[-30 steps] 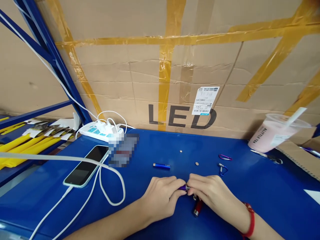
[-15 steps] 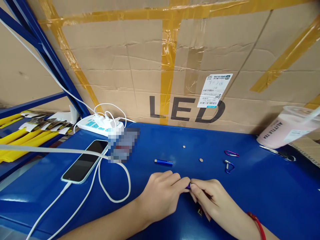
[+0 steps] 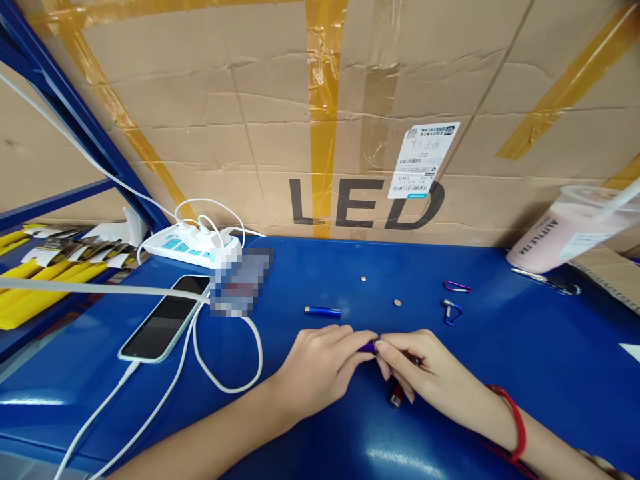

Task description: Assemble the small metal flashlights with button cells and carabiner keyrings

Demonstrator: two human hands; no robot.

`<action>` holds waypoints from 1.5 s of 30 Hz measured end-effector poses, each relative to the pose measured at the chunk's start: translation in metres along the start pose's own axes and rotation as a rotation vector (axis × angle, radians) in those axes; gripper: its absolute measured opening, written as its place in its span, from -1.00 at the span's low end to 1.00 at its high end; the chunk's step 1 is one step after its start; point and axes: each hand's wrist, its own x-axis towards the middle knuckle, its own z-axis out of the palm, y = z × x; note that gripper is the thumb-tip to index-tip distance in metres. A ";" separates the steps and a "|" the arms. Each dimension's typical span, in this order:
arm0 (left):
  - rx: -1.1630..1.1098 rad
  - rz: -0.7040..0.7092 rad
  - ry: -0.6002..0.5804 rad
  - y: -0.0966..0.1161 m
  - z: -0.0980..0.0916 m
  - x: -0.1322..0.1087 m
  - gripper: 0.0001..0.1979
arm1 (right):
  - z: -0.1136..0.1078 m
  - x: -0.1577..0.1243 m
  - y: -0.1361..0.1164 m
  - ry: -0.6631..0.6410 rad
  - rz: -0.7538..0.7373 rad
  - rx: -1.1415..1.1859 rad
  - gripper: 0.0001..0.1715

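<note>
My left hand (image 3: pixel 320 367) and my right hand (image 3: pixel 420 370) meet at the middle of the blue table (image 3: pixel 525 360). Both pinch a small purple cylinder (image 3: pixel 369 347) between their fingertips; most of it is hidden. A red cylinder (image 3: pixel 397 396) lies on the table under my right hand. A blue cylinder (image 3: pixel 323 311) lies just beyond my left hand. Two small round metal discs (image 3: pixel 397 303) lie farther back, and a pink carabiner (image 3: pixel 457 287) and a blue carabiner (image 3: pixel 450 311) lie to the right.
A phone (image 3: pixel 163 320) lies on a white cable (image 3: pixel 220 380) at the left, near a white power strip (image 3: pixel 193 248). A taped cardboard box marked LED (image 3: pixel 365 133) stands behind. A pink drink cup (image 3: pixel 570 233) leans at the right. Yellow packets (image 3: pixel 45 287) fill the left shelf.
The view has tilted down and shifted a little. My right hand's fingers have stretched out along the table, uncovering more of the red cylinder. Both hands still pinch the purple cylinder.
</note>
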 end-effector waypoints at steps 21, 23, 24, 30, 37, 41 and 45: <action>-0.337 -0.191 -0.101 -0.004 0.009 0.005 -0.77 | -0.018 0.005 0.005 0.033 0.019 -0.010 -0.49; -0.323 -0.207 -0.111 -0.005 0.009 0.005 -0.76 | -0.017 0.005 0.005 0.049 0.013 -0.015 -0.47; -0.316 -0.212 -0.113 -0.006 0.010 0.005 -0.76 | -0.016 0.005 0.005 0.053 0.011 -0.019 -0.46; -0.284 -0.197 -0.101 -0.007 0.014 0.006 -0.78 | -0.014 0.006 0.005 0.067 0.017 -0.054 -0.42; -0.267 -0.163 -0.099 -0.007 0.012 0.005 -0.79 | -0.014 0.007 0.005 0.051 0.008 -0.071 -0.42; -0.349 -0.170 -0.078 -0.002 0.010 0.005 -0.79 | -0.012 0.006 0.002 0.065 -0.022 -0.061 -0.39; -0.383 -0.220 -0.104 0.002 0.007 0.005 -0.76 | -0.011 0.006 -0.002 0.089 -0.039 -0.014 -0.38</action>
